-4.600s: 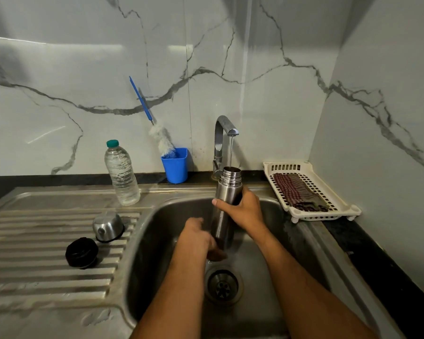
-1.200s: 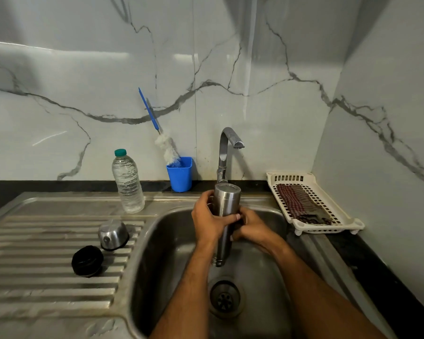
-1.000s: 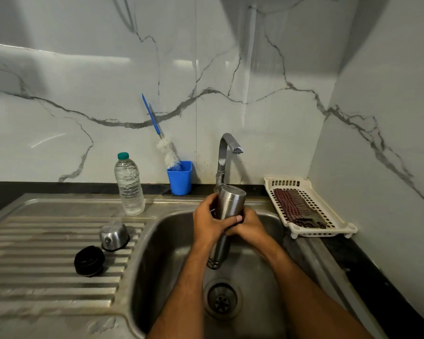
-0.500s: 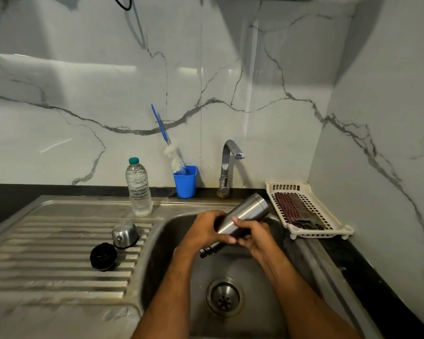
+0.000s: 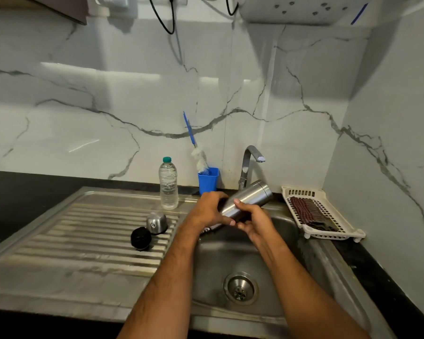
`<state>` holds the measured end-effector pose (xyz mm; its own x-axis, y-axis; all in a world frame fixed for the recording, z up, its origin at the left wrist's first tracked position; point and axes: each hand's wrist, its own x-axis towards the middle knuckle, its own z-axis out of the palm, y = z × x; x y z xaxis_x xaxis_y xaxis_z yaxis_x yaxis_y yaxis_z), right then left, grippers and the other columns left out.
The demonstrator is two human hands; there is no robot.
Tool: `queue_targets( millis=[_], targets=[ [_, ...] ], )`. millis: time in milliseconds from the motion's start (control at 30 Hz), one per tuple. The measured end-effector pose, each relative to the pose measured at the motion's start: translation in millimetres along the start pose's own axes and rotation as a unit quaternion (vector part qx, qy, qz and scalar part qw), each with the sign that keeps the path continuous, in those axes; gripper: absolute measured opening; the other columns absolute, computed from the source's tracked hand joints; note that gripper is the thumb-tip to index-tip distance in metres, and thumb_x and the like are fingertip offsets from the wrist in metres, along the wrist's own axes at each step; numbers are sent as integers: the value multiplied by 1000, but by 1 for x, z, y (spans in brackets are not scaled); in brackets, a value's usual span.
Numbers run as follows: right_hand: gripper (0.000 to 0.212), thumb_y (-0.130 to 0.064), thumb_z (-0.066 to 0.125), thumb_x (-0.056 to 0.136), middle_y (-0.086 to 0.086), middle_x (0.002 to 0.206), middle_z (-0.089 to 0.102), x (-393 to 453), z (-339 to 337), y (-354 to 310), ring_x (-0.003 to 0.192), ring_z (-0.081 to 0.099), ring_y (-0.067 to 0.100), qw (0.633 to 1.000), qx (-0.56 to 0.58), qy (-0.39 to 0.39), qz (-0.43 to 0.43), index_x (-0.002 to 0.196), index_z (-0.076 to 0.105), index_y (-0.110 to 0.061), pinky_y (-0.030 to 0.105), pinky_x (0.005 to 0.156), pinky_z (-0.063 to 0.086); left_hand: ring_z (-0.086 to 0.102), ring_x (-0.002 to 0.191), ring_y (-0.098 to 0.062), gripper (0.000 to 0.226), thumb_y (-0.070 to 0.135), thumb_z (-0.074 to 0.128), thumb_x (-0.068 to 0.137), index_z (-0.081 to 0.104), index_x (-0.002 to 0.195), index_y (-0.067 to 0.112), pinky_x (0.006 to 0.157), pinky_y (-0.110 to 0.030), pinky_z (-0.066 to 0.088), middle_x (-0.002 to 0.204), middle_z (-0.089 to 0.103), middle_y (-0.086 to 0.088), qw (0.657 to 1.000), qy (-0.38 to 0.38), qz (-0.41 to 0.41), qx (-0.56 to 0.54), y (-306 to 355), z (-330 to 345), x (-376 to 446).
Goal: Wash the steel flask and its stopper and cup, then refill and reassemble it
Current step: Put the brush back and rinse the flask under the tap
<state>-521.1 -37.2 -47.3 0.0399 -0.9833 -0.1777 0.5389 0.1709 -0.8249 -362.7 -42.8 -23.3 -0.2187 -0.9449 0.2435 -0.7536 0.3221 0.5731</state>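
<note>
Sink (image 5: pixel 287 231) — both hands' fingers (image 5: pixel 227 222) grasping tilted flask (image 5: pixel 249 199); brush (image 5: pixel 200 157) in blue cup (image 5: pixel 208 180).

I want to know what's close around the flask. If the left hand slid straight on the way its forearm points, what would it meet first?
Already gripping the flask, the left hand points up-right. Beyond the flask, the tap stands roughly in line, though depth is unclear.
</note>
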Motion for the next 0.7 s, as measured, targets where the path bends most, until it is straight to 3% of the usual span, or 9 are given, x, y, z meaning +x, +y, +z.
queue_targets(
  millis=[167, 267, 500, 700],
  targets=[
    [59, 0, 83, 74, 21, 115, 72, -13, 42, 3, 104, 71, 39, 999, -25, -25, -28, 128, 59, 0, 56, 78, 61, 66, 109, -18, 83, 33, 98, 59, 64, 132, 14, 96, -32, 54, 121, 71, -2, 999, 40, 2, -11, -13, -39, -23],
    [60, 0, 84, 74, 19, 117, 72, -20, 71, 8, 106, 70, 38, 997, -48, -43, -44, 128, 58, -3, 58, 79, 61, 66, 107, -18, 79, 31, 97, 60, 64, 130, 13, 96, -34, 56, 120, 71, -3, 998, 67, -4, -15, -23, -66, -39],
    [56, -2, 85, 72, 18, 111, 74, -33, 144, 29, 98, 74, 35, 989, -97, -93, -61, 123, 60, -2, 50, 71, 62, 64, 102, -14, 80, 29, 97, 61, 64, 131, 14, 90, -27, 54, 120, 70, -2, 991, 131, -32, -19, -57, -123, -76],
    [45, -4, 85, 72, 19, 101, 77, -39, 199, 57, 89, 76, 31, 974, -169, -134, -73, 113, 66, 3, 48, 71, 63, 66, 103, -17, 79, 29, 98, 60, 65, 129, 11, 92, -33, 57, 117, 71, -3, 985, 159, -60, -13, -98, -162, -104]
  ],
)
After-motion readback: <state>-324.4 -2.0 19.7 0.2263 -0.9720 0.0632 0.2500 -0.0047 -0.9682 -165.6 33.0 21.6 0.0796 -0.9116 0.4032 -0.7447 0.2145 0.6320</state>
